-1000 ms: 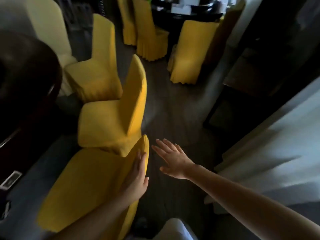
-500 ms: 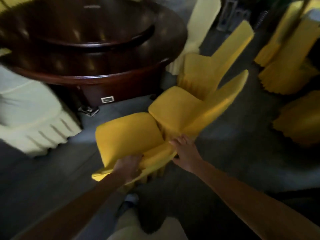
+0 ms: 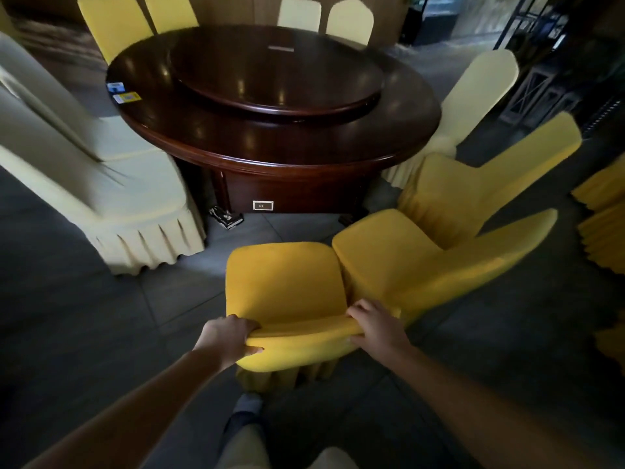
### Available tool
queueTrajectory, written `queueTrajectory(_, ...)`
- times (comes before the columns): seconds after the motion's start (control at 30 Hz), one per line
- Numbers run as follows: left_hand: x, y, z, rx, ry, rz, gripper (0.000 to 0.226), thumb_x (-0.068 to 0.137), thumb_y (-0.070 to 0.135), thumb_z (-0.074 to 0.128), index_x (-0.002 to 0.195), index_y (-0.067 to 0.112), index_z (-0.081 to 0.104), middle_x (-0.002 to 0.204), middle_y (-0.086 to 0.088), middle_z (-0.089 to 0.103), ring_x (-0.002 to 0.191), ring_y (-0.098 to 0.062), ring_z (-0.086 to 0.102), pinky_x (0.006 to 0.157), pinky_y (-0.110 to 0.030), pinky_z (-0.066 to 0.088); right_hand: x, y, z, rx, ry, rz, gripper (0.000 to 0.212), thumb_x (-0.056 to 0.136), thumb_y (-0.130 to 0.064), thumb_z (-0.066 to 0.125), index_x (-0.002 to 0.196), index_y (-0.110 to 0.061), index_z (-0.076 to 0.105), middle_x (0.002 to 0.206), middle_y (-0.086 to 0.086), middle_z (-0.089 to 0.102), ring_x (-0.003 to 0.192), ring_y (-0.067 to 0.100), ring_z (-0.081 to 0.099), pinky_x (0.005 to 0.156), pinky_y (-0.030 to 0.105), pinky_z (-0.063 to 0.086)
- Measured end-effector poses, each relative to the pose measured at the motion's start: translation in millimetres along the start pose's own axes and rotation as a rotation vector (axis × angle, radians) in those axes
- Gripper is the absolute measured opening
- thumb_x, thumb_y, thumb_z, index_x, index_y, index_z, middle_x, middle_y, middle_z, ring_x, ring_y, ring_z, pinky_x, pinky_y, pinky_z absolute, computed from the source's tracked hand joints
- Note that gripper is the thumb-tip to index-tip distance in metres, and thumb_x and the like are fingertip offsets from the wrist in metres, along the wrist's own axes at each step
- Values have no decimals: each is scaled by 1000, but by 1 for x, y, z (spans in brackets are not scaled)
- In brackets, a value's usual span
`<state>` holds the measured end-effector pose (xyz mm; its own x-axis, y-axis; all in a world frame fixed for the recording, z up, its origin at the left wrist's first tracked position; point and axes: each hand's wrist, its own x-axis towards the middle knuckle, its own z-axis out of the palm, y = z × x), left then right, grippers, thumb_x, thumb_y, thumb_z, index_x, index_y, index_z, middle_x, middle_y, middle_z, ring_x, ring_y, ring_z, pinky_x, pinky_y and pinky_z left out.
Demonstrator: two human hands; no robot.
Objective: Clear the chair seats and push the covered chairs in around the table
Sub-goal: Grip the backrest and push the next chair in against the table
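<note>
**A:** What's the room like?

**B:** It's dim, with a grey tiled floor. A round dark tabletop carries a turntable, and covered chairs ring it.

**A:** Where's the chair being handled?

**B:** The nearest yellow chair stands at 6 o'clock from the tabletop, apart from it.

**A:** And the grip?

**B:** The left hand wraps the backrest's top edge at its 9 o'clock end. The right hand wraps the 3 o'clock end.

**A:** Any neighbours?

**B:** A second yellow chair sits just beside it at 2 o'clock. A cream chair stands at 10 o'clock.
</note>
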<state>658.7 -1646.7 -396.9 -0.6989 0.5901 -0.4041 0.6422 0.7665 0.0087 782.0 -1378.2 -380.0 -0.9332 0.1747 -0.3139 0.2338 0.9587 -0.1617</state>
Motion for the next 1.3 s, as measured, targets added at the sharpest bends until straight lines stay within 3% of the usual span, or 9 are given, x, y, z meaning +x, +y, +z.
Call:
queueTrajectory(0.53,72,-96,-40,-101,18,-66,53,79,64,56,128,43,51,116,12,64,108,-13,59,78,-27,48,110,-48,-26,-8,-22,-13,54,89,-44,59,139,-27,45,138,-3,51,126,22,45,96,38,44)
queueTrajectory(0.9,94,-87,-45,-144,85,200,52,87,58,51,133,35,49,125,9,59,111,-13,58,82,-25,46,123,-36,-41,-80,-75,118,49,90,-34,62,136,-28,47,131,1,55,121,24,46,91,36,42)
queueTrajectory(1.17,99,-93,-49,-41,9,273,58,84,63,49,135,36,46,126,8,59,115,-15,56,73,-28,39,137,-64,-53,-457,-344,213,22,90,-22,63,110,-13,64,115,8,65,104,30,61,81,44,49)
queueTrajectory(1.23,101,-95,-47,-48,6,280,59,83,64,50,135,36,46,126,8,59,115,-15,56,80,-29,44,139,-67,-55,-518,-368,205,28,90,-28,63,113,-12,63,116,7,63,104,29,60,79,41,47)
queueTrajectory(1.3,101,-96,-47,-75,9,286,59,82,64,51,134,36,47,125,9,60,114,-15,57,85,-29,46,139,-71,-58,-570,-355,160,42,88,-46,60,114,-13,62,111,4,63,102,27,58,87,43,41)
